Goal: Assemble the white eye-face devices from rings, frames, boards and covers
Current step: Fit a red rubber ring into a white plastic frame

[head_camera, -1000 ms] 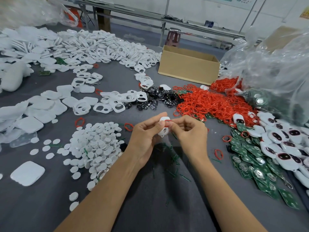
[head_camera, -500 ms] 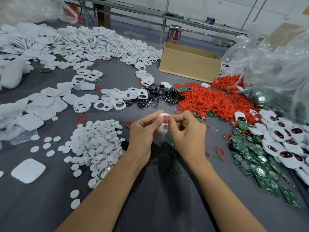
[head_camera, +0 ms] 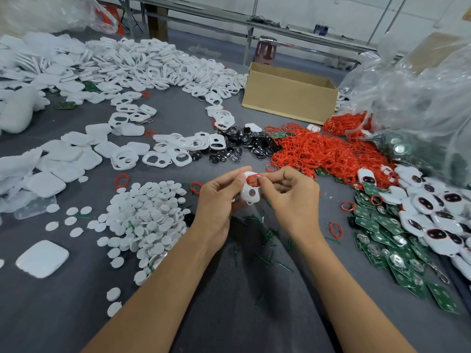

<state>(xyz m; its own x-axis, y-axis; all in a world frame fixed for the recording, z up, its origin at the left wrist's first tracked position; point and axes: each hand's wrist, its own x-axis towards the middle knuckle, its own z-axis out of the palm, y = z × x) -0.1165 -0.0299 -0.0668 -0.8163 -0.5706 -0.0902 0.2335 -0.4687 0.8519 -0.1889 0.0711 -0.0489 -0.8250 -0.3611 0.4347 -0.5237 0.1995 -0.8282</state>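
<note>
Left hand (head_camera: 216, 200): grip pinched on white frame (head_camera: 249, 191), thumb at upper edge, fingers curled behind. Right hand (head_camera: 293, 197): thumb and forefinger pinched on red ring (head_camera: 253, 178), pressing it against frame's upper opening. Both hands raised above grey table (head_camera: 63, 314), forearms converging from below. Frame upright between hands, lower round hole visible. Ring heap (head_camera: 326, 151) behind right hand; boards (head_camera: 382, 240) at right.

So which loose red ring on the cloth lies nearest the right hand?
The red ring just right of the right hand's wrist; the other loose rings lie farther off.
</note>
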